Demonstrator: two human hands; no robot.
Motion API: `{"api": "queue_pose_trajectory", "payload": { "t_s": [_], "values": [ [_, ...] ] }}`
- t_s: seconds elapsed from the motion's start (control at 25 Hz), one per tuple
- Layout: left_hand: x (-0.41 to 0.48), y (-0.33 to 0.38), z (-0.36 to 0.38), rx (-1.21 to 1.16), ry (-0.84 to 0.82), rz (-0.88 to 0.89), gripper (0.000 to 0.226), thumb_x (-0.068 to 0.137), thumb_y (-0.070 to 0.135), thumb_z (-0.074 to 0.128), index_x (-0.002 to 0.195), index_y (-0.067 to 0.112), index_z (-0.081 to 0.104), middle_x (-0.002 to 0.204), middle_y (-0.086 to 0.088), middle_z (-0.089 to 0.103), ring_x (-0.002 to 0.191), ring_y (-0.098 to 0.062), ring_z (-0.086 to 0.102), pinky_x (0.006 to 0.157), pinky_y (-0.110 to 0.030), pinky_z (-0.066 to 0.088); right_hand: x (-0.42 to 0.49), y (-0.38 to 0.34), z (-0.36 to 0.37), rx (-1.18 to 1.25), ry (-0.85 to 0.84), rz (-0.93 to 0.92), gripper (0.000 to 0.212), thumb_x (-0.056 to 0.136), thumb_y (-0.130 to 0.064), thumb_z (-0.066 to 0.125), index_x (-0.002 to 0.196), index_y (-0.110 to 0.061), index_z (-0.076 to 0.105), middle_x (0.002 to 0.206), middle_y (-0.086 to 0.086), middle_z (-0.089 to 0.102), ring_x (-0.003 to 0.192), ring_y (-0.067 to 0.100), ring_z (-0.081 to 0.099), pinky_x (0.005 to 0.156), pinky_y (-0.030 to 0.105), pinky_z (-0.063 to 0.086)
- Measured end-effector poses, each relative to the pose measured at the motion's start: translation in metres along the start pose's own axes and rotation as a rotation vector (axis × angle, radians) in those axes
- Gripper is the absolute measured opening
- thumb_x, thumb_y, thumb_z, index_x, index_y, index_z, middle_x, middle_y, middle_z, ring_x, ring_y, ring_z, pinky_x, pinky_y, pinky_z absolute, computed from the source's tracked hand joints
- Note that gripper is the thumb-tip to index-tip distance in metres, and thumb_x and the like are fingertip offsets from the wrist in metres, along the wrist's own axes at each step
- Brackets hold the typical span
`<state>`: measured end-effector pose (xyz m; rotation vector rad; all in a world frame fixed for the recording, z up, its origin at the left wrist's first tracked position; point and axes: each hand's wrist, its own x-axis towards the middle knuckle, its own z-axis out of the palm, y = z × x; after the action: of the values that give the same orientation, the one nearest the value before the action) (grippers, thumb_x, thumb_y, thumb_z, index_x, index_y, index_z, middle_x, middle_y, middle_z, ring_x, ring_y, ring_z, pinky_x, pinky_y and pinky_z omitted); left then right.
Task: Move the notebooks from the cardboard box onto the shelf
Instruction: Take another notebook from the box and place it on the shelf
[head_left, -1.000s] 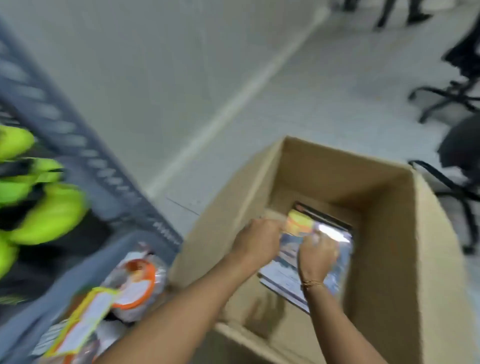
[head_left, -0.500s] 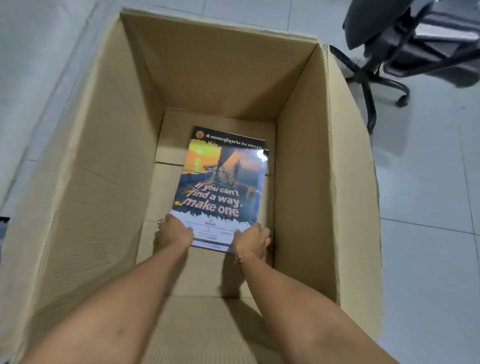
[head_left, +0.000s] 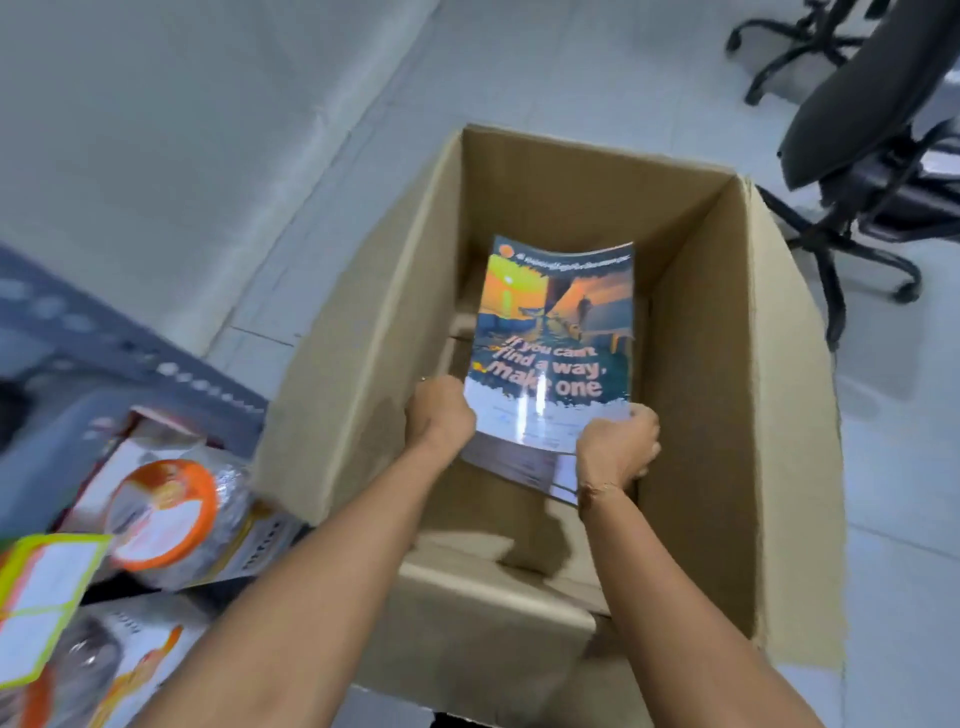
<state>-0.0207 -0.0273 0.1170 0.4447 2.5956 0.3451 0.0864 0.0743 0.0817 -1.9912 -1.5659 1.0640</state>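
While the stack hangs by one edge only, the risks run as follows.

Notebooks (head_left: 553, 343): a small stack with a glossy sunset cover on top, inside the cardboard box (head_left: 727, 415), tilted with its near edge up; the far edge bows and seems clear of the box floor, though I cannot tell for certain.

Left hand (head_left: 439, 418): closed on the near left corner of the stack, fingers hidden beneath it.

Right hand (head_left: 615, 449): pinching the near right corner, thumb side on top, fingers curled under.

Lower books: their edges show fanned out below the top cover between the two hands, so the pile is not squared.

Slip risk: glossy covers held at one end could slide apart, and a lower book may drop back into the box.

Bend risk: the unsupported far end sags; a quick lift could crease the top cover.

Snag risk: the right box wall stands just beside the stack, and a sideways swing could catch a corner on it.

Shelf (head_left: 67, 332): to the left, already crowded with an orange-lidded jar (head_left: 166, 512) and packets, so a careless set-down might knock them.
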Motion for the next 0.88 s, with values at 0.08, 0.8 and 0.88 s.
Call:
{"api": "queue_pose_trajectory", "payload": {
  "t_s": [0.08, 0.8, 0.88],
  "values": [
    [-0.041, -0.011, -0.052, -0.163, 0.173, 0.086, 0.016, 0.080, 0.004, 0.056, 0.090, 0.002, 0.068, 0.098, -0.021, 0.071, 0.096, -0.038, 0.062, 0.079, -0.039, 0.049, -0.035, -0.030, -0.029, 0.165, 0.024, -0.235, 0.035, 0.079, -0.003, 0.046, 0.112, 0.003, 0.054, 0.120, 0.024, 0.056, 0.113, 0.041, 0.046, 0.096, 0.041, 0.034],
    [-0.387, -0.178, -0.444, -0.269, 1.478, -0.340, 0.040, 0.084, 0.002, 0.054, 0.121, 0.017, 0.063, 0.115, -0.016, 0.069, 0.109, -0.030, 0.061, 0.092, -0.030, 0.046, -0.470, -0.363, -0.162, 0.594, -0.724, -1.610, 0.026, 0.086, -0.014, 0.058, 0.106, 0.002, 0.062, 0.111, 0.026, 0.066, 0.106, 0.038, 0.059, 0.083, 0.035, 0.041],
    [-0.383, -0.187, -0.451, -0.210, 1.278, -0.471, 0.035, 0.086, 0.004, 0.051, 0.111, 0.019, 0.069, 0.122, -0.014, 0.066, 0.115, -0.032, 0.057, 0.097, -0.033, 0.045, -0.479, -0.373, -0.144, 0.298, -0.682, -1.700, 0.020, 0.085, -0.017, 0.054, 0.083, 0.001, 0.063, 0.098, 0.026, 0.068, 0.097, 0.040, 0.060, 0.077, 0.036, 0.040]
  ]
}}
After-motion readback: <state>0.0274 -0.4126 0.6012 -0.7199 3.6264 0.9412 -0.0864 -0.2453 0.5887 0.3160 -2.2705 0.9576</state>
